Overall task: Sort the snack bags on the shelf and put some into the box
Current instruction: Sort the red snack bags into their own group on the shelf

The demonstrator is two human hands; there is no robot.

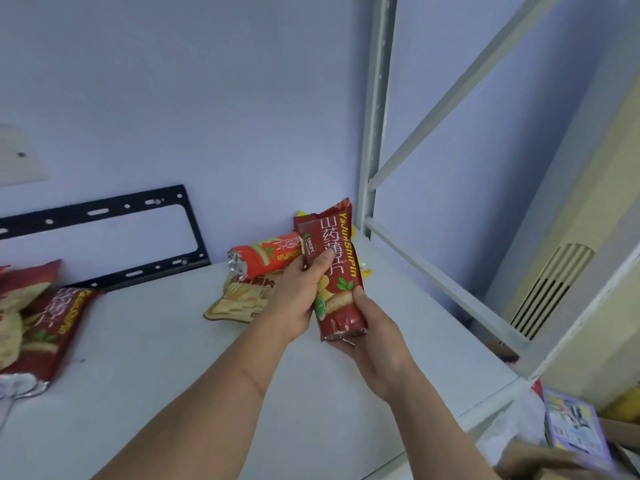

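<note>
Both hands, left (pixel 298 299) and right (pixel 372 344), grip one dark-red bag (pixel 337 271) above shelf (pixel 173 358). Other bags remain; box contents unseen; sorting unfinished.

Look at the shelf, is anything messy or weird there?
A bit messy. The snack bags are scattered: a dark red bag lies at the shelf's left edge, while an orange bag rests on a beige bag near the back. A black metal bracket, not a snack, leans against the wall.
</note>
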